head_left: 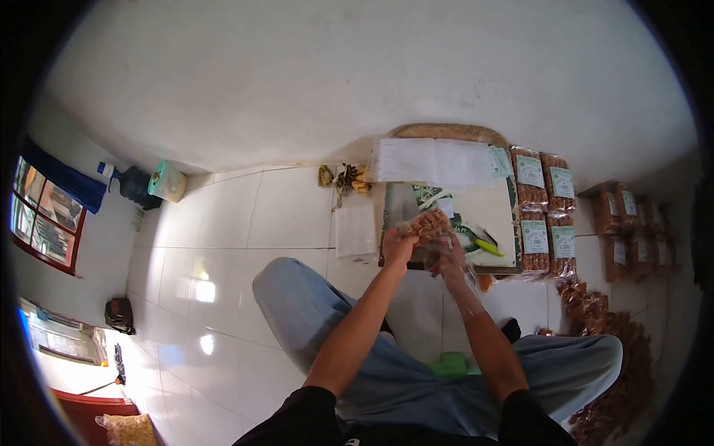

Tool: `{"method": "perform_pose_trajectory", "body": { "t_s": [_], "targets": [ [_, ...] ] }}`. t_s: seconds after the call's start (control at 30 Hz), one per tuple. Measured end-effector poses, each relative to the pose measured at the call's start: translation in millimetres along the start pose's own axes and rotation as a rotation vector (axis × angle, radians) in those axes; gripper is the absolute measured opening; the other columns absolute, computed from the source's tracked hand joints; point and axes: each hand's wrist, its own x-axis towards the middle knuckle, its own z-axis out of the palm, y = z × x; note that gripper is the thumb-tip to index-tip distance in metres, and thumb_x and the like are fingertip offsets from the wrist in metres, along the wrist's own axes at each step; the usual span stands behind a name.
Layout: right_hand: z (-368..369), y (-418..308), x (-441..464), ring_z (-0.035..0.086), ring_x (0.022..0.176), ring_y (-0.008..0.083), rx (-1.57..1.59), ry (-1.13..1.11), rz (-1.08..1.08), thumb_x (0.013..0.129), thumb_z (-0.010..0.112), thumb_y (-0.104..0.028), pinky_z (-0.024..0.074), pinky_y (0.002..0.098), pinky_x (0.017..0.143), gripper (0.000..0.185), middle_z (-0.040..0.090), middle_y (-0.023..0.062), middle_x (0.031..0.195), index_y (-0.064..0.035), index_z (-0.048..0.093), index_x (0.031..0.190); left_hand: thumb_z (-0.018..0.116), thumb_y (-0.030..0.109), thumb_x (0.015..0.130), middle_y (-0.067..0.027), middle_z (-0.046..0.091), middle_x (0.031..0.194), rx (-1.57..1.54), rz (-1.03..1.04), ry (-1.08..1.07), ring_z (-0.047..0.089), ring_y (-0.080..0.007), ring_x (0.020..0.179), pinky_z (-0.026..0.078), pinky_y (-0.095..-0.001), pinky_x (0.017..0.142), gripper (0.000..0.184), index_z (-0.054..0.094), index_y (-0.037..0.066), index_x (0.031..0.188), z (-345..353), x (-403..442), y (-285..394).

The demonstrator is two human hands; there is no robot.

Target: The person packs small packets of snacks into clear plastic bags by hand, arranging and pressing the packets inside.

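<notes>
My left hand (399, 245) is closed on one end of a small pack of brown snacks (429, 224), held over the near edge of a low table (492, 212). My right hand (448, 260) is closed at the pack's other side, on a clear plastic bag (466, 281) that hangs down over my wrist. How far the bag covers the pack I cannot make out. Beyond my right hand a yellow-green cutter (489, 247) lies on the table. White sheets or flat bags (439, 160) are stacked at its far side, with green labels (500, 160) at their right end.
Labelled packs of brown snacks (534, 236) stand stacked along the table's right side, with more packs (632, 230) beyond. Many small brown packs (613, 357) lie heaped on the floor at right. A stack of clear bags (356, 231) and bananas (361, 183) sit left of the table.
</notes>
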Motion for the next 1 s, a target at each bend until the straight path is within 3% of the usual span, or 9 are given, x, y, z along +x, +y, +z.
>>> {"method": "perform_pose_trajectory", "body": {
  "t_s": [0.3,0.37,0.4,0.47,0.57,0.73,0.8,0.9,1.0],
  "targets": [
    [-6,2,35,0.048,0.038,0.0108,0.037,0.149,0.057,0.094,0.062,-0.032,0.0379,0.025,0.033,0.029,0.062,0.004,0.065,-0.0076,0.063,0.111,0.074,0.019,0.075,-0.0208,0.044,0.14,0.802,0.331,0.037,0.042,-0.0328,0.131,0.038,-0.0442,0.105,0.072,0.041,0.001,0.136,0,-41,35],
    [-13,7,36,0.051,0.039,0.0124,0.02,0.119,0.032,0.092,0.065,-0.034,0.0396,0.0268,0.035,0.036,0.063,0.006,0.065,-0.0041,0.062,0.112,0.07,0.023,0.077,-0.0205,0.04,0.145,1.057,0.923,0.12,0.033,-0.0334,0.138,0.029,-0.0468,0.112,0.073,0.039,0.002,0.14,-1,-43,46],
    [-14,7,35,0.055,0.041,0.014,0.011,0.088,0.009,0.09,0.067,-0.036,0.0413,0.0286,0.036,0.043,0.064,0.0081,0.065,-0.0007,0.062,0.114,0.07,0.023,0.077,-0.0205,0.04,0.145,1.045,0.918,0.123,0.033,-0.0334,0.138,0.029,-0.0468,0.112,0.073,0.039,0.002,0.14,-2,-36,52],
    [-12,-1,27,0.055,0.041,0.014,-0.059,0.096,0.013,0.091,0.066,-0.034,0.0415,0.0286,0.038,0.039,0.063,0.0079,0.064,-0.0011,0.064,0.111,0.061,0.029,0.083,-0.0196,0.034,0.15,1.296,1.3,-0.341,0.027,-0.0321,0.142,0.024,-0.0442,0.115,0.072,0.035,0.0,0.144,-6,-19,63],
    [-2,-20,20,0.056,0.043,0.014,-0.203,0.155,0.062,0.093,0.062,-0.031,0.0423,0.029,0.04,0.031,0.063,0.0079,0.064,-0.0022,0.067,0.104,0.052,0.035,0.088,-0.0189,0.029,0.153,1.426,1.449,-0.527,0.022,-0.0309,0.144,0.022,-0.0428,0.117,0.071,0.034,-0.003,0.144,-11,9,47],
    [1,-17,31,0.064,0.055,0.0231,-0.509,0.214,0.05,0.096,0.055,-0.029,0.0492,0.0359,0.052,0.028,0.066,0.0142,0.072,-0.0033,0.066,0.1,0.054,0.033,0.087,-0.0192,0.03,0.152,1.29,1.507,-0.561,0.024,-0.0313,0.143,0.023,-0.0429,0.116,0.071,0.035,-0.006,0.143,-18,8,46],
    [1,-8,39,0.067,0.076,0.0347,-0.915,0.29,-0.151,0.096,0.051,-0.027,0.0508,0.0425,0.069,0.027,0.067,0.0207,0.083,-0.0032,0.064,0.1,0.058,0.029,0.085,-0.0208,0.032,0.151,1.209,1.517,-0.589,0.026,-0.0329,0.142,0.024,-0.0435,0.116,0.071,0.036,-0.007,0.141,-19,7,45],
    [4,-2,42,0.063,0.091,0.0419,-0.953,0.307,-0.193,0.095,0.047,-0.024,0.0478,0.0467,0.08,0.028,0.067,0.0236,0.092,-0.0037,0.064,0.104,0.059,0.03,0.085,-0.0198,0.032,0.151,1.218,1.491,-0.578,0.026,-0.0319,0.142,0.024,-0.0433,0.116,0.07,0.037,-0.004,0.142,-19,6,44],
    [7,-4,41,0.062,0.088,0.0438,-0.841,0.314,-0.311,0.095,0.046,-0.028,0.047,0.0472,0.075,0.035,0.065,0.0257,0.087,0.0014,0.064,0.092,0.06,0.032,0.084,-0.0179,0.032,0.151,1.231,1.486,-0.567,0.026,-0.0303,0.142,0.024,-0.044,0.116,0.071,0.038,-0.001,0.143,-20,5,45]
  ]
}}
